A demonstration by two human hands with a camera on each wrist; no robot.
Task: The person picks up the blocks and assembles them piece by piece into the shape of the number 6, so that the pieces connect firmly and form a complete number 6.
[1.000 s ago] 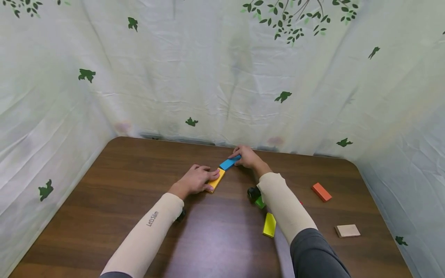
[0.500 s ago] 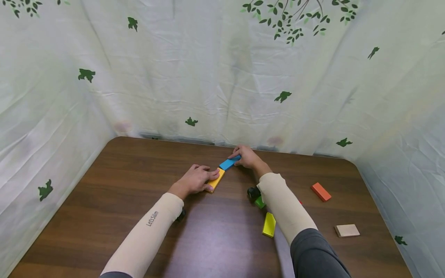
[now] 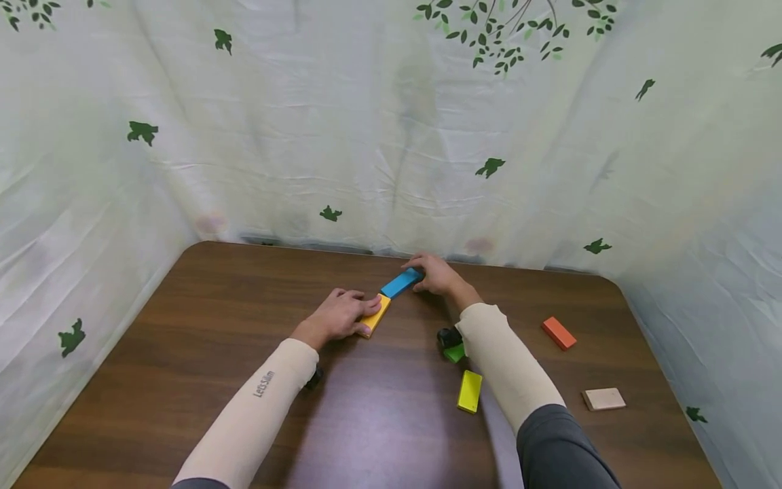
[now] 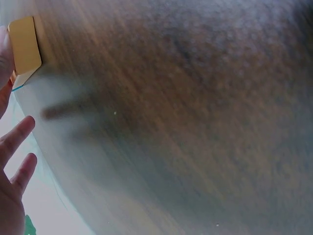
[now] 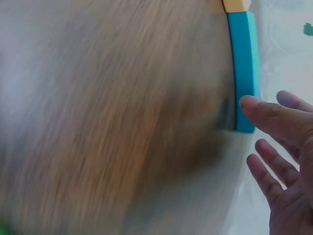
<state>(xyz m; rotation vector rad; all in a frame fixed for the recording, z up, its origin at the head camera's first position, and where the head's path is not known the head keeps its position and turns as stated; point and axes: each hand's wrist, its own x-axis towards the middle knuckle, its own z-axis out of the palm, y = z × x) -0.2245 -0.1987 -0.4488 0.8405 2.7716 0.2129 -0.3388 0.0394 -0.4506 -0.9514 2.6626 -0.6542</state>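
Showing spread fingers (image 5: pixel 265 178) only in the right wrist view, the right hand (image 3: pixel 436 275) perhaps touches the blue block (image 5: pixel 244 58).

Cream sleeves (image 3: pixel 247 414) are worn, the left marked with dark lettering (image 3: pixel 264 384); above them, dark grey cloth (image 3: pixel 562 445) is worn, and black wrist cameras (image 3: pixel 449 337) are carried.

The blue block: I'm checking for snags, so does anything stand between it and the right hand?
Nothing visible does. The right hand is right at the far end of the blue block. The orange-yellow block sits at the opposite end, away from that hand.
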